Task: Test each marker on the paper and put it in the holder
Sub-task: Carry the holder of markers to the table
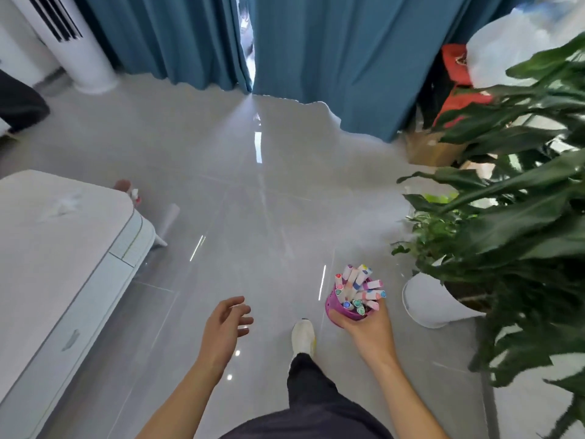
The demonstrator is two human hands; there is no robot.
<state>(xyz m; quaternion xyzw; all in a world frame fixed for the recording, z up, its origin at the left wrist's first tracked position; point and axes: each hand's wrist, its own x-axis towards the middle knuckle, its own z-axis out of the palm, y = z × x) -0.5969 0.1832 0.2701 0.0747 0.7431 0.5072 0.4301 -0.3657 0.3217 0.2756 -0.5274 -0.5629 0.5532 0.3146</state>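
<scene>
My right hand grips a purple holder from below, tilted forward over the floor. Several white markers with coloured caps stick out of the holder's top. My left hand hangs in the air to the left of it, fingers relaxed and spread, holding nothing. No paper shows in the view.
A white table stands at the left. A large green plant in a white pot fills the right. Teal curtains hang at the back, with a white standing unit at far left. My foot in a white shoe is on the grey tiled floor.
</scene>
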